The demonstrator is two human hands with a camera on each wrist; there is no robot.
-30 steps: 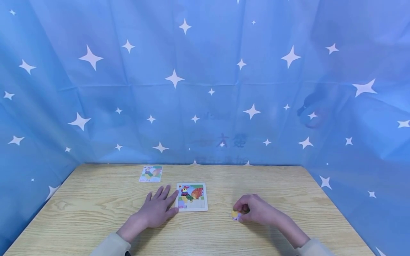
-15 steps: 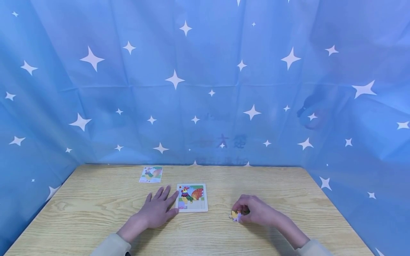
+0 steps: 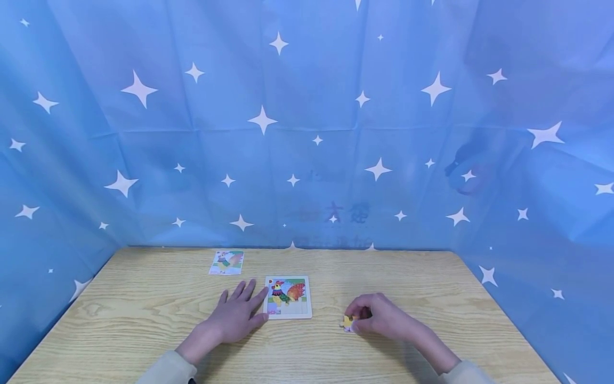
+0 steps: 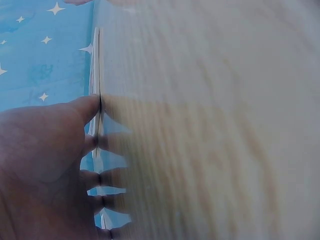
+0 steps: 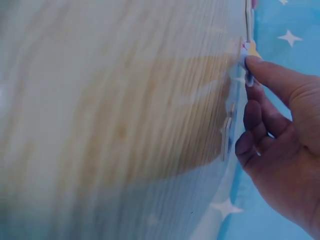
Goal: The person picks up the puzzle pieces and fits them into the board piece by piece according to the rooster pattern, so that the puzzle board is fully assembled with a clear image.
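Note:
My right hand (image 3: 379, 316) pinches a small yellow and lilac jigsaw piece (image 3: 347, 322) between thumb and fingertips, low over the table. In the right wrist view the thumb lies against the piece (image 5: 249, 54), and the other fingers curl beneath. My left hand (image 3: 234, 318) rests spread on the table, its index finger and thumb touching the left edge of a white-framed jigsaw puzzle (image 3: 288, 316). A rooster picture fills most of the frame, with a pale blank area at its lower right. The left wrist view shows the thumb (image 4: 89, 106) at the frame's edge.
A rooster picture card (image 3: 226, 262) lies on the wooden table (image 3: 316, 352), behind the left hand. Another thin flat piece (image 5: 226, 137) shows at the tabletop below the right hand in the right wrist view. A blue star-patterned curtain (image 3: 307, 160) borders the table.
My right hand has shifted slightly left with the jigsaw piece, which has turned a little in the fingertips. The left hand stays at the puzzle frame.

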